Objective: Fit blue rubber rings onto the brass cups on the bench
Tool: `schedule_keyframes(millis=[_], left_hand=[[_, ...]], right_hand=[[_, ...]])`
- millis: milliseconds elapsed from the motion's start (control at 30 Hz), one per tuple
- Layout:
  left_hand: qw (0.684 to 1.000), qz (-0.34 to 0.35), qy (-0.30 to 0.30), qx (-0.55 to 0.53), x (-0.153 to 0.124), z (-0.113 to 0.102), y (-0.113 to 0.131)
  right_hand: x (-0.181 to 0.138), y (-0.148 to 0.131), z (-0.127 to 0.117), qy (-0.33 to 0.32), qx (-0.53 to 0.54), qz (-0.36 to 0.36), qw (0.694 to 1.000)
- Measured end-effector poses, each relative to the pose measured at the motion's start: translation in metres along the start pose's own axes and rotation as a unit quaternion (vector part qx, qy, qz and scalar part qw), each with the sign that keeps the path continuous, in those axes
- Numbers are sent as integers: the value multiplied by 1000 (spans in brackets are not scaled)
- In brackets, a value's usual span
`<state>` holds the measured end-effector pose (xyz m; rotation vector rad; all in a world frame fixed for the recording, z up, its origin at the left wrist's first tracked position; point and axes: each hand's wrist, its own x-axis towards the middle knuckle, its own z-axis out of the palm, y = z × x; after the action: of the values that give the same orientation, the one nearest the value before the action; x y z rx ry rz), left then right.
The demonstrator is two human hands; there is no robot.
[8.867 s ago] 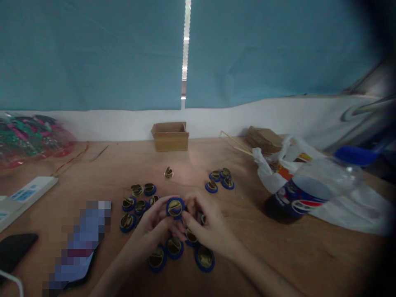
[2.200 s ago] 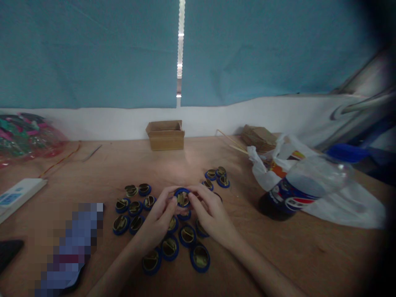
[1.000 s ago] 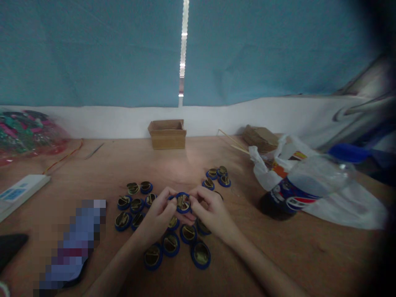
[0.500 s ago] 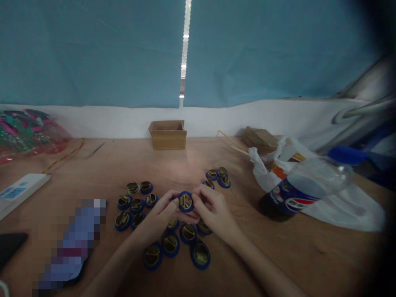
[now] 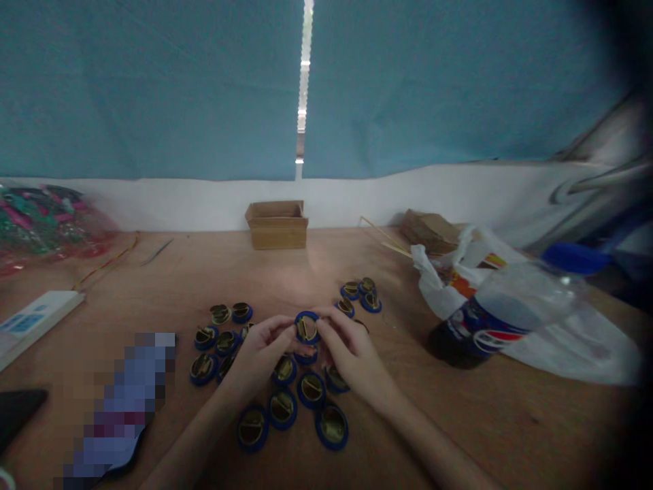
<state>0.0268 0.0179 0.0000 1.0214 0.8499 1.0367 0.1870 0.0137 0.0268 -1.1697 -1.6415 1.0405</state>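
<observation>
Between the fingertips of both hands, a blue disc (image 5: 307, 328) is pinched, left hand (image 5: 259, 350) and right hand (image 5: 349, 350) each grasping its rim. Below the fingers lie loose discs (image 5: 311, 389); groups left (image 5: 217, 340) and right (image 5: 360, 296) look finished, several apparently remaining.

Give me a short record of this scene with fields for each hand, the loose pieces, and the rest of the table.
left hand: pinches the blue-rimmed disc from its left side
right hand: pinches the same disc from the right
loose discs: one cluster left of the hands, a row below them, a small group up right
other things: cardboard box, soda bottle, wooden table
</observation>
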Motion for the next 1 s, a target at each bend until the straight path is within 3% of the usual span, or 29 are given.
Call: schedule_keyframes(millis=[133,500,1000], left_hand=[[1000,5,18,-10,2,-2,-1],[999,-20,-13,-28,0,-2,0],[999,-9,-33,22,-2,-1,2]], right_hand=[[-2,1,1,-8,13,1,1000],[-4,-5,-1,-59,110,1,992],[-2,1,-2,-28,-32,-60,997]])
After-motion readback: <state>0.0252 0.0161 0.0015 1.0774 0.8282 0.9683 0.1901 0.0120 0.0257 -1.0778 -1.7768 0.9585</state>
